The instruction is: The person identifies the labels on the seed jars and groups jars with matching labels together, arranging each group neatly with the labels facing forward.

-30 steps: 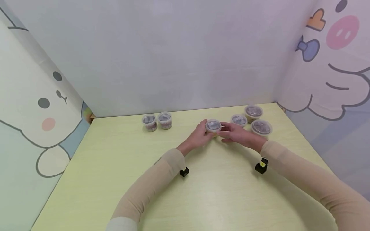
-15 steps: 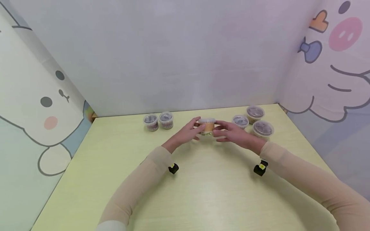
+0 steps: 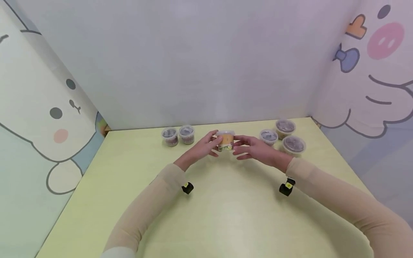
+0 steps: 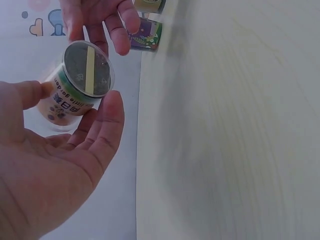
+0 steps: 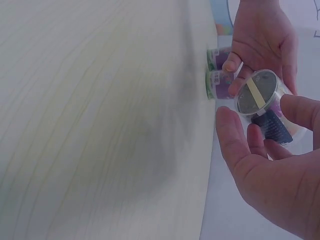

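Above the pale yellow wooden surface (image 3: 226, 215), both hands now hold the small clear plastic cup with an orange label (image 3: 226, 140) lifted and tilted between them, left hand (image 3: 203, 147) and right hand (image 3: 255, 150) cupping its sides. A second ago it rested lower, lid up. Beyond, two lidded cups (image 3: 178, 135) stay left, three lidded cups (image 3: 284, 136) right.

- Our head cam looks forward and down over the table (image 3: 226, 215), walls at 12.
- Each wrist cam sits close behind its palm.
- All three share the small jar (image 3: 226, 140) (image 4: 80, 82) (image 5: 262, 100).
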A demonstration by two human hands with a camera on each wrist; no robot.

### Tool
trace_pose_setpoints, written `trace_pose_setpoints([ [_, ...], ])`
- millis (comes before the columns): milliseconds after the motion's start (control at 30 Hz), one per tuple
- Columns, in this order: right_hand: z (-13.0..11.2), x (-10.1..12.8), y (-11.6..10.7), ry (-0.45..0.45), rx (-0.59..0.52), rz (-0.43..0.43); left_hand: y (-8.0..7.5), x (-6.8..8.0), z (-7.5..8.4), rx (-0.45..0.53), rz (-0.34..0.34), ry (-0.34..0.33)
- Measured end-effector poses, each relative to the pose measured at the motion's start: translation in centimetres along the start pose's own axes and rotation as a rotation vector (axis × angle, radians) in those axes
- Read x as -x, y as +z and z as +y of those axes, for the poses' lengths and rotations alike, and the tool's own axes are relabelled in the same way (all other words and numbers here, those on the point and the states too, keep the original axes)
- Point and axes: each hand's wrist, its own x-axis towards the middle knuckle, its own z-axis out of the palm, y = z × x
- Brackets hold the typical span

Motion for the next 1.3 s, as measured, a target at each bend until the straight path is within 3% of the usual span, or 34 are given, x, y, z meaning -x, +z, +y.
trace_pose_setpoints([
  [867, -0.1, -0.7, 1.0, -0.01, -0.026, -0.047, -0.9, 1.2, -0.3, 0.005, -0.005, 0.043],
  [1300, -0.2, -1.0, 1.2, 0.0, -0.084, -0.041, -1.2, 1.1, -0.5, 0.03, -0.017, 0.063],
])
